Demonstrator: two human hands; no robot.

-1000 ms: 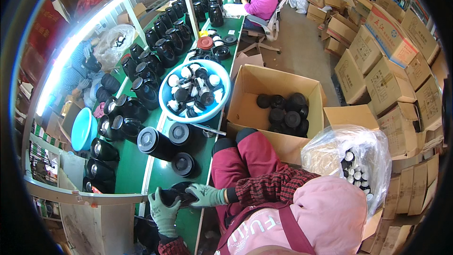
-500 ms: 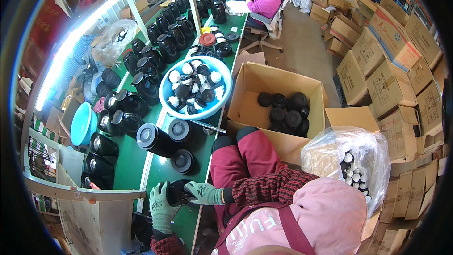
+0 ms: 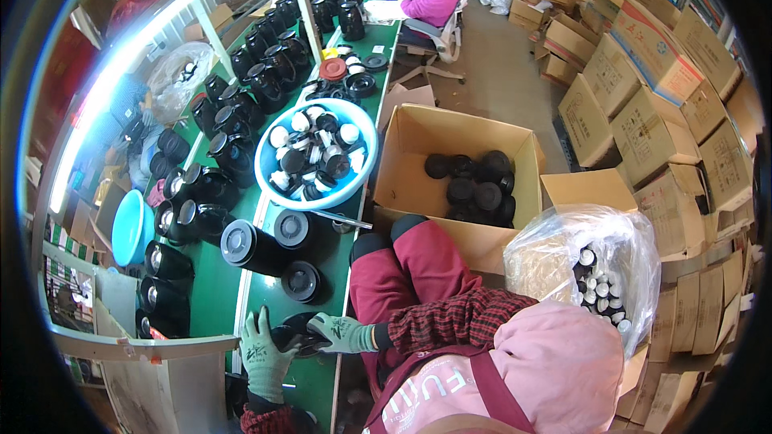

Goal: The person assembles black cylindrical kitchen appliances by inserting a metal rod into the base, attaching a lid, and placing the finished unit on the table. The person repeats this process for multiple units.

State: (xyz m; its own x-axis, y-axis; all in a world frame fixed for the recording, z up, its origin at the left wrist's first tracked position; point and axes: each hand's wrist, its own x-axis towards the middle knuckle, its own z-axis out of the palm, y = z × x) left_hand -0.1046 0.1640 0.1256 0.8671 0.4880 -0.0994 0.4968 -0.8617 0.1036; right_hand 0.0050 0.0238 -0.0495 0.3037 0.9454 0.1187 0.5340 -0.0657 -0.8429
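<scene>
Both my hands wear pale grey-green gloves over the near end of the green table. My right hand (image 3: 347, 333) grips a dark, glossy round piece (image 3: 296, 333), perhaps a lid, by its right side. On the piece's other side is my left hand (image 3: 264, 354), its fingers stretched up and spread, its thumb side against the piece. Just beyond them lies a black round lid (image 3: 301, 281). Farther on stand a black cylinder with a grey-topped lid (image 3: 239, 243) and another such lid (image 3: 292, 229).
A blue basin (image 3: 269, 181) holds black and white caps. Black jugs (image 3: 269, 84) line the table's left side. To the right are a cardboard box (image 3: 402, 177) with black lids and a clear plastic bag (image 3: 547, 249) of caps. A co-worker (image 3: 430, 4) sits farther along.
The whole view has shifted slightly left. My left hand's fingers are spread wider beside the dark piece, while my right hand keeps its grip.
</scene>
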